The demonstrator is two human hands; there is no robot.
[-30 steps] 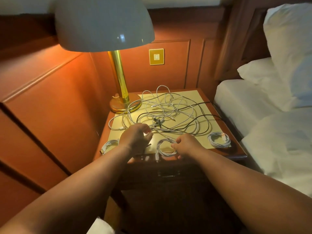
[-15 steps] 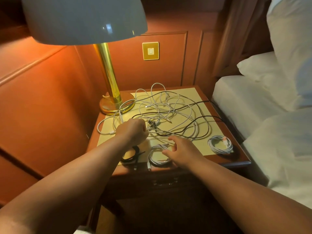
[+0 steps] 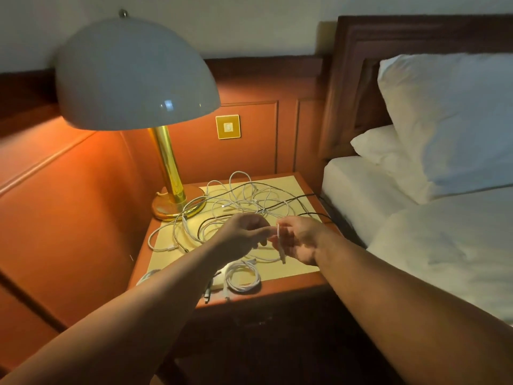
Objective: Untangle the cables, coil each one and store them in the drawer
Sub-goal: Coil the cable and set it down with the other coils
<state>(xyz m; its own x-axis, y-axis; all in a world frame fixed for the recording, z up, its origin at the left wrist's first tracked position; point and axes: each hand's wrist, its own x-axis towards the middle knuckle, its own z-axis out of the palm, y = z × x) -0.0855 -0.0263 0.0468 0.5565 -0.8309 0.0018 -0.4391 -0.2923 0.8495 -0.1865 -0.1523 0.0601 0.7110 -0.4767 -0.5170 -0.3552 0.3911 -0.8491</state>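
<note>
A thin, limp white cable end (image 3: 280,243) is pinched between both hands, left hand (image 3: 244,237) and right hand (image 3: 301,238), above the tangle (image 3: 238,201); best gripped near its plug.

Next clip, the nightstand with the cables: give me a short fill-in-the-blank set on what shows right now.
1. Both hands, left hand and right hand, hold a thin ____ cable end above the nightstand.
2. The loose tangle mixes white cables with ____ ones.
3. A coiled white cable lies near the nightstand's ____ edge.
4. The lamp stands at the nightstand's back ____ corner.

Missing words: white; black; front; left
</note>
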